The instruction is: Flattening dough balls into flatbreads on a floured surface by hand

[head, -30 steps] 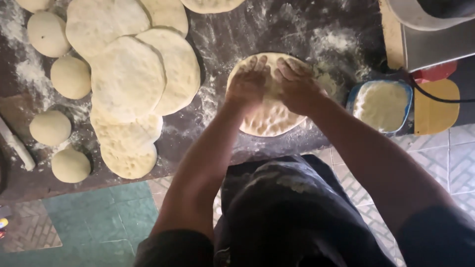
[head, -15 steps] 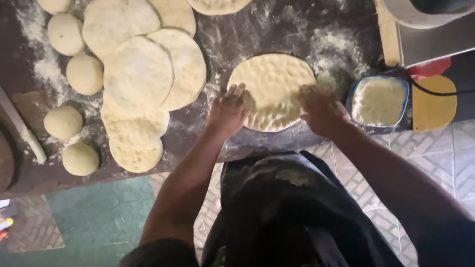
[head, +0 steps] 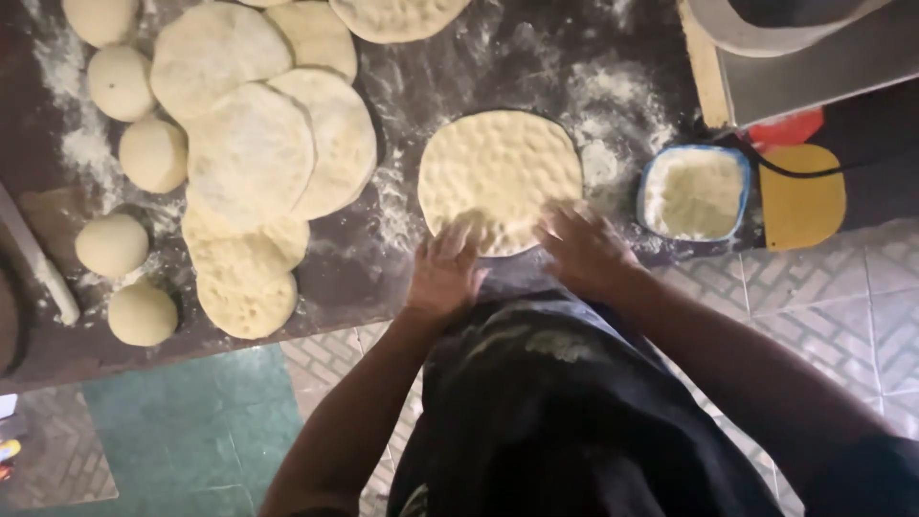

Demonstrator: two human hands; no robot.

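Note:
A round, dimpled flat of dough (head: 500, 172) lies on the dark floured worktop (head: 459, 57). My left hand (head: 446, 268) rests with spread fingers on the dough's near left edge. My right hand (head: 584, 251) touches its near right edge, fingers apart. Neither hand grips anything. Both hands are dusted with flour.
Several flattened dough rounds (head: 254, 153) overlap at the left, with dough balls (head: 142, 311) beside them. A blue-rimmed tub of flour (head: 693, 191) stands right of the dough. A yellow pad (head: 802, 196) and a grey machine (head: 814, 48) sit at far right. A stick (head: 38, 258) lies at the left edge.
Both hands have slid from the middle of the dough back toward me to its near edge. The dough now shows in full.

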